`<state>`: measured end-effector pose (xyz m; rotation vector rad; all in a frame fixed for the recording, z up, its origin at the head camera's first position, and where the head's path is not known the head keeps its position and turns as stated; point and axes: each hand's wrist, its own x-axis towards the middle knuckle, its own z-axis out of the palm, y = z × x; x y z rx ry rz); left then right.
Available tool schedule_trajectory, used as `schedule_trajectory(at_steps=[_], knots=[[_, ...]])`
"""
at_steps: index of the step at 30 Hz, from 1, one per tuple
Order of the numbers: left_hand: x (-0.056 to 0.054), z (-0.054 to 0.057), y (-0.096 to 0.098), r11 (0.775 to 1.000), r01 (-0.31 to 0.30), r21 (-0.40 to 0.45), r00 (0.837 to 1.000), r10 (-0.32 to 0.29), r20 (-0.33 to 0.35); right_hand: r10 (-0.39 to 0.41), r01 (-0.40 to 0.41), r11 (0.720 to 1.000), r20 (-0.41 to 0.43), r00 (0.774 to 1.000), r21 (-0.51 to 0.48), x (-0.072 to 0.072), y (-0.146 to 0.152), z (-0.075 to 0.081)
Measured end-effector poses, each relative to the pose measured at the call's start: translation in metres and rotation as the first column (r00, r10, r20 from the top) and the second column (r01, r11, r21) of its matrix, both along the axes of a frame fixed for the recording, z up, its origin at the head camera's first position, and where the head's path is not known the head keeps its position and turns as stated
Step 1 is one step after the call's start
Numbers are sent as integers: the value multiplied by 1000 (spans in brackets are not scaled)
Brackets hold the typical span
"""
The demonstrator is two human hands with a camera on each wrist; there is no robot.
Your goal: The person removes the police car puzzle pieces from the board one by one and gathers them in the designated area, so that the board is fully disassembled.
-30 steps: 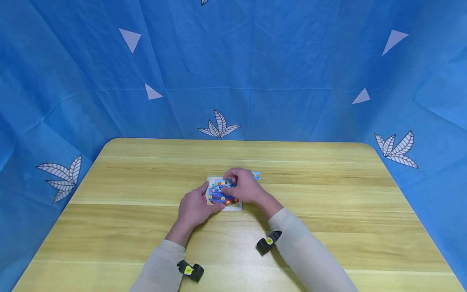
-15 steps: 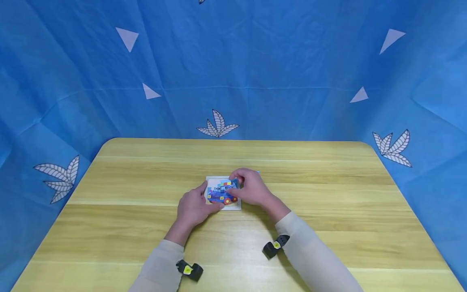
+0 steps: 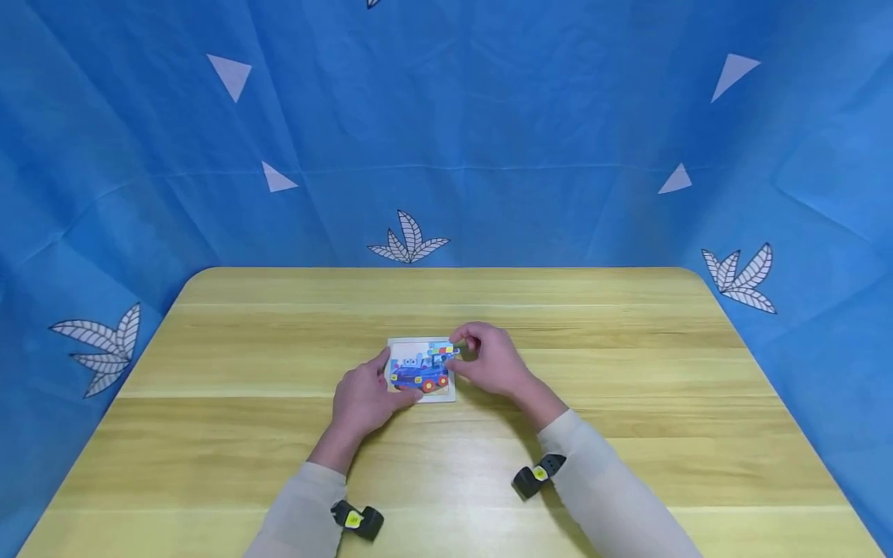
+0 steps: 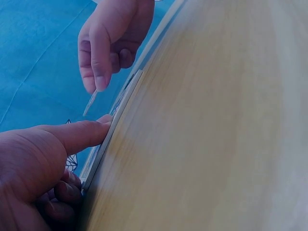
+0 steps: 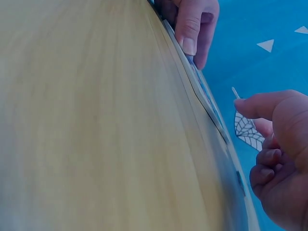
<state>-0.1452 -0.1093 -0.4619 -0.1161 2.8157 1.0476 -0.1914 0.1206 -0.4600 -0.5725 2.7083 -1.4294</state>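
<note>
A small square jigsaw puzzle (image 3: 420,374) in a pale frame lies on the table, with a blue vehicle with red wheels in its picture. My left hand (image 3: 364,397) holds its left side and lower edge, and the thumb lies on the frame in the left wrist view. Over the upper right part, my right hand (image 3: 494,363) pinches a thin puzzle piece (image 4: 89,103) between thumb and forefinger. Both wrist views show this piece raised off the puzzle and tilted. In the head view it overlaps the puzzle's right edge, partly covered by the fingers.
The wooden table (image 3: 628,387) extends around the puzzle. A small dark flat piece (image 5: 241,183) lies on it beneath my right hand in the right wrist view. Behind the table hangs a blue cloth (image 3: 530,155) with white leaf and triangle prints.
My right hand has moved rightward with the pinched piece, baring more of the puzzle. The left hand keeps its hold. The loose piece beyond the right hand has gone out of sight in the head view.
</note>
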Motion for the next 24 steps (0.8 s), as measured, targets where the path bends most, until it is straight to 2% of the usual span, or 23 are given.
schedule_trajectory(at_steps=[16,24], knots=[[-1,-1,2,1000,-22,1,1000,22,-6,-109,108,994,21,994,13,1,33,3],[0,-1,-1,1000,-14,6,1000,14,-13,-142,142,990,27,989,22,1,45,3]])
